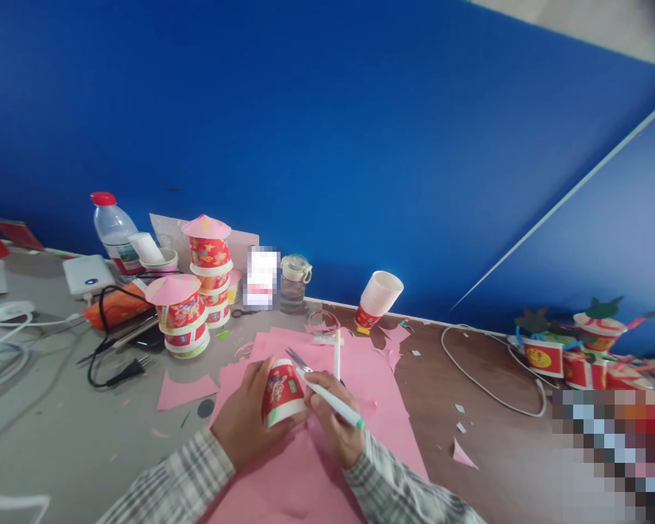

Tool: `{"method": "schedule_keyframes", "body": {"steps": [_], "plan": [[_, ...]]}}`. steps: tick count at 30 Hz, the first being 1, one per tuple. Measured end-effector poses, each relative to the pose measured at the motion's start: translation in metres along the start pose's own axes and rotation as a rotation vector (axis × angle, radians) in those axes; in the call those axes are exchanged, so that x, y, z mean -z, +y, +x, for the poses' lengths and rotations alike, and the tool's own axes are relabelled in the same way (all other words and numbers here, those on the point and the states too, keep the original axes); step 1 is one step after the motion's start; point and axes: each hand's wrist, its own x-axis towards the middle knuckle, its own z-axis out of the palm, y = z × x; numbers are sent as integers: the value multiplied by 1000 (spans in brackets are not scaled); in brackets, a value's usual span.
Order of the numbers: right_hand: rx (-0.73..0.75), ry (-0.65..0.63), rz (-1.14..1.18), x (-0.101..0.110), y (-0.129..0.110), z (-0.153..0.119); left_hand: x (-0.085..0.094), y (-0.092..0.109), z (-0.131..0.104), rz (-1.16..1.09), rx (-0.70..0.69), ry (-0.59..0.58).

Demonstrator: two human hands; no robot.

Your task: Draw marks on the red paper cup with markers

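My left hand (248, 421) is wrapped round a red patterned paper cup (281, 389), tilted above the pink paper (371, 429). Green marks show along the cup's pale rim, which faces me. In my right hand (335, 422) is a white marker pen (332, 402) with a green end, its other end close to the cup's right side; whether the tip touches the cup I cannot tell. Partly hidden behind my right fingers, scissors (299, 360) lie on the paper with their blades showing. A second white marker (337, 353) is just beyond them.
Two pink-roofed cup towers (181, 311) stand at left, near a plastic bottle (114, 233) and a black plug (126, 371). Behind the paper are a lidded clear bottle (293, 284) and stacked paper cups (378, 297). A white cable (491, 400) and decorated cups (546, 358) lie right.
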Motion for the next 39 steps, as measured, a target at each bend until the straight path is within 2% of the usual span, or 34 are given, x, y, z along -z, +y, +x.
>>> {"method": "schedule_keyframes", "body": {"steps": [3, 6, 19, 31, 35, 39], "plan": [[-106, 13, 66, 0, 0, 0, 2, 3, 1, -15, -12, -6], [-146, 38, 90, -2, 3, 0, 3, 6, 2, -7, 0, -11], [-175, 12, 94, -5, 10, 4, 2, 7, 2, 44, 14, -29], [-163, 17, 66, 1, -3, 5, 1, 6, 0, 66, -6, -32], [-215, 0, 100, 3, -3, 7, 1, 5, 0, 64, -8, -29], [-239, 44, 140, 2, 2, 6, 0, 4, 0, 63, -8, -25]]}}
